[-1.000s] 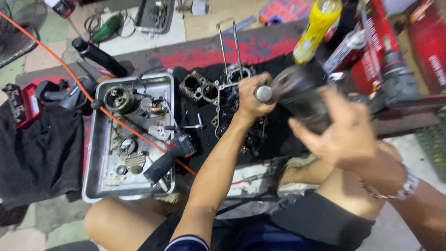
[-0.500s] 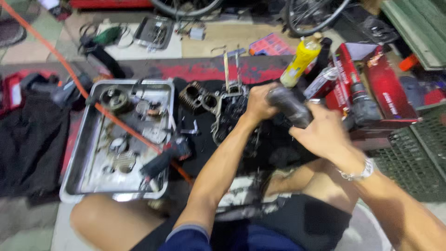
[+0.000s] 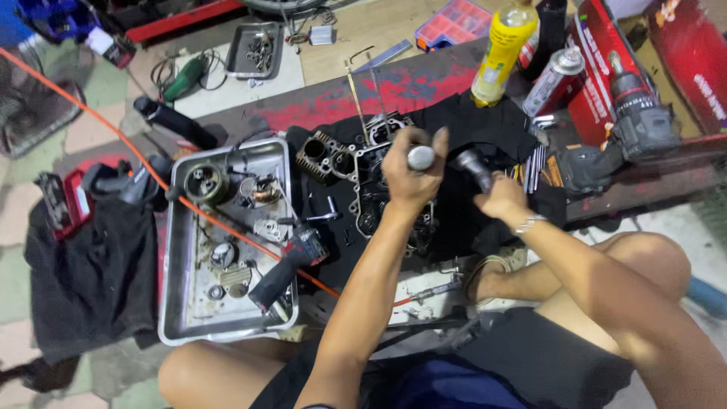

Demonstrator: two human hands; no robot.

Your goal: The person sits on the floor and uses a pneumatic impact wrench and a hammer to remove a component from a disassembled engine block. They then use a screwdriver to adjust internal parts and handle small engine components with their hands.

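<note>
What changed: the two hands are sitting lower and farther from the camera than a second ago, and the dark tool is looking much smaller now. The view is showing more of the floor on the far side.
What that means: the work is staying on the same spot, over the engine part, so I think the hands are still busy with that one piece.
Left hand: the left hand (image 3: 413,176) is closing tight around a tool with a round silver end (image 3: 421,157). The silver end is poking up out of the fist.
Right hand: the right hand (image 3: 501,198) is gripping a dark tool (image 3: 473,168), which is pointing up and to the left. A bracelet is sitting on that wrist.
Hands together: the two hands are near each other but not touching.
Engine part: the engine part (image 3: 376,198) is lying on a black cloth (image 3: 485,121), right under the left hand and just left of the right hand.
Metal tray: the metal tray (image 3: 176,250) is sitting to the left of the hands, full of small parts. A drill (image 3: 289,263) is resting across its near right corner.
Orange cord: the orange cord (image 3: 98,121) is running from far left across the tray.
Far right: a yellow bottle (image 3: 503,49) and a spray can (image 3: 551,82) are standing well apart from the hands.
</note>
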